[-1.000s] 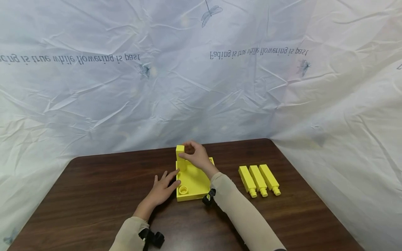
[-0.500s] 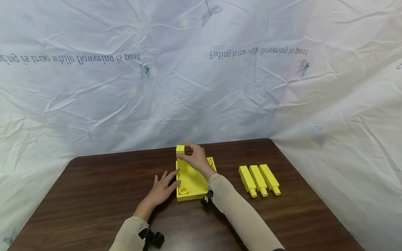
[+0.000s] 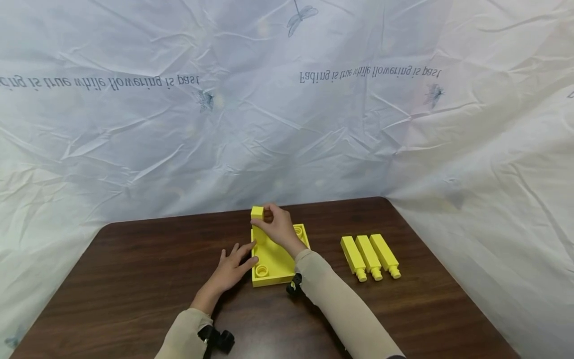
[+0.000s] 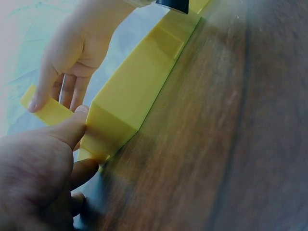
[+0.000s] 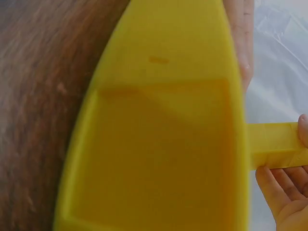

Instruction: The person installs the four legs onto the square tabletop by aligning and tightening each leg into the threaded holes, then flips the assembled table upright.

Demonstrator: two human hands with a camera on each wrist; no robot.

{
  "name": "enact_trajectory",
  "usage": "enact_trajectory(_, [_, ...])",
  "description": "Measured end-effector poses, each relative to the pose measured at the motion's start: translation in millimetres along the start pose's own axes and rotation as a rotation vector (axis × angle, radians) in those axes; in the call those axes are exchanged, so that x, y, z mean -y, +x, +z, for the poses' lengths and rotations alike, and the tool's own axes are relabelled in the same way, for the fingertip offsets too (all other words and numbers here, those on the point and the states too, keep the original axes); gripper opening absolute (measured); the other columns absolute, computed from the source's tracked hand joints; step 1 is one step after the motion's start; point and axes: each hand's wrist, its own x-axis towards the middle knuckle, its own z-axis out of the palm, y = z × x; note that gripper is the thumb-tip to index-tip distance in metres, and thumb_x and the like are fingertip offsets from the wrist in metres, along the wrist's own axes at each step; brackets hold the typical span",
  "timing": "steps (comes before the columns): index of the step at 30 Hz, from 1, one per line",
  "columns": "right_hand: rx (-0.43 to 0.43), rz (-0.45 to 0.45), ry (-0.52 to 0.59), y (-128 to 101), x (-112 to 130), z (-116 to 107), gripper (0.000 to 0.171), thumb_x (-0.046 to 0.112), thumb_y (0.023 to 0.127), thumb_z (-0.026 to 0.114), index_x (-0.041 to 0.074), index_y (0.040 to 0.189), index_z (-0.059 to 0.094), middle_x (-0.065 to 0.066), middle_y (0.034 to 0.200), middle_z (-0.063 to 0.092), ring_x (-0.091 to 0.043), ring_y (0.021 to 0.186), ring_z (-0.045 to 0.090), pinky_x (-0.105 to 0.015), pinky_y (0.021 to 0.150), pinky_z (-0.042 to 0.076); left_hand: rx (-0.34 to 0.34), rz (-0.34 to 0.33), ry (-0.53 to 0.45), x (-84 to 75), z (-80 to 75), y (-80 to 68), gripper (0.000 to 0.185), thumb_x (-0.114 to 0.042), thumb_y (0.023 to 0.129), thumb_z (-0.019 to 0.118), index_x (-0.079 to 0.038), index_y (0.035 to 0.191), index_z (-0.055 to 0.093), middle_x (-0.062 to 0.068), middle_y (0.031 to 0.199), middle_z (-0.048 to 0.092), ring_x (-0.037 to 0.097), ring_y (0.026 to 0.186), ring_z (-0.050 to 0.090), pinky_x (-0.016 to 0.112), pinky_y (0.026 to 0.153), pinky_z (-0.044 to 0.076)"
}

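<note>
A right hand [image 3: 279, 228] pinches an upright yellow peg [image 3: 257, 215] at the far corner of a yellow tray [image 3: 274, 259]. The left hand [image 3: 230, 271] lies flat on the wooden surface [image 3: 134, 279], fingers straight, thumb touching the tray's edge.

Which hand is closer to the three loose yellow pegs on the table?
Right. The right hand grips the upright peg on the yellow base, left of the loose pegs; the left hand lies beyond the base's far side.

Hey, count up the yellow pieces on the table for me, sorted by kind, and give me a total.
Flat base plate: 1
Square pegs lying loose in a row on the table: 3
Square peg standing upright on the plate, held by the right hand: 1
Total: 5 yellow pieces
</note>
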Motion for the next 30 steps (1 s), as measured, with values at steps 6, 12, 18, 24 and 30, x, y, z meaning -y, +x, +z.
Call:
enact_trajectory(6, [0.019,-0.031,-0.021,1,-1,3,0.032,0.033,0.101,0.075,0.009,0.113,0.059,-0.005,0.106,0.065,-0.019,0.099,0.065,-0.037,0.086,0.057,0.002,-0.022,-0.014,-1.1,-1.8,-3.1,0.065,-0.044,0.111,0.055,-0.011,0.164,0.039,0.026,0.163,0.04,0.048,0.16,0.002,0.069,0.121,-0.017])
enact_trajectory(12, [0.005,-0.031,-0.025,1,-2,1,0.03,0.031,0.101,0.076,0.01,0.113,0.059,-0.004,0.103,0.066,-0.017,0.095,0.066,-0.036,0.082,0.057,0.027,-0.027,-0.019,-1.1,-2.0,0.2,0.066,-0.047,0.11,0.054,-0.013,0.165,0.038,0.023,0.164,0.039,0.046,0.161,0.001,0.066,0.121,-0.017])
enact_trajectory(18, [0.025,0.018,-0.007,2,-2,-1,0.039,0.035,0.1,0.076,0.009,0.124,0.062,-0.008,0.117,0.068,-0.022,0.108,0.069,-0.038,0.09,0.059,0.008,-0.025,-0.011,0.6,-0.2,1.7,0.065,-0.046,0.111,0.054,-0.013,0.165,0.039,0.021,0.165,0.04,0.045,0.161,0.001,0.066,0.122,-0.018])
enact_trajectory(24, [0.08,0.078,-0.02,-2,2,-7,0.075,0.045,0.097,0.078,0.011,0.157,0.048,-0.01,0.145,0.06,-0.027,0.128,0.063,-0.045,0.1,0.057,-0.001,-0.017,0.0,1.7,2.7,1.1,0.064,-0.046,0.111,0.053,-0.014,0.165,0.038,0.022,0.165,0.04,0.045,0.161,0.003,0.067,0.121,-0.017])
enact_trajectory(30, [0.086,0.056,-0.12,-6,7,-31,0.087,0.052,0.093,0.08,0.015,0.162,0.043,-0.01,0.16,0.049,-0.032,0.14,0.053,-0.054,0.109,0.05,-0.008,-0.001,0.018,2.3,1.8,2.0,0.064,-0.045,0.112,0.052,-0.015,0.166,0.037,0.023,0.165,0.04,0.045,0.161,0.005,0.067,0.122,-0.017])
